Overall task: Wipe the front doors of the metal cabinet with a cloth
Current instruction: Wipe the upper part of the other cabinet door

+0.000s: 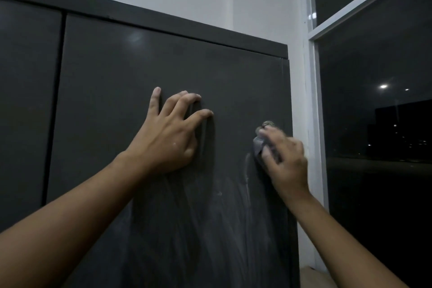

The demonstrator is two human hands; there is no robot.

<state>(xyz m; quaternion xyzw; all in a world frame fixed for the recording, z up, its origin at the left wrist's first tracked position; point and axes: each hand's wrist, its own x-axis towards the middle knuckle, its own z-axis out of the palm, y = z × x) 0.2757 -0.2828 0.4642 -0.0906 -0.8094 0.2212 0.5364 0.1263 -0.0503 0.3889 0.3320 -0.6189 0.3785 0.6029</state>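
A dark grey metal cabinet fills the view, its right door (145, 72) in front of me and its left door (25, 100) at the far left. My left hand (170, 133) rests on the right door with fingers spread and its fingertips on the surface. My right hand (285, 156) grips a small grey cloth (259, 145) and presses it to the door near its right edge, just below a small round lock (268, 124). Pale wipe streaks (224, 217) run down the door below both hands.
A white wall (257, 7) rises behind and right of the cabinet. A white-framed window (314, 105) with dark glass (378, 124) stands close on the right. A dark vertical gap (57, 100) separates the two doors.
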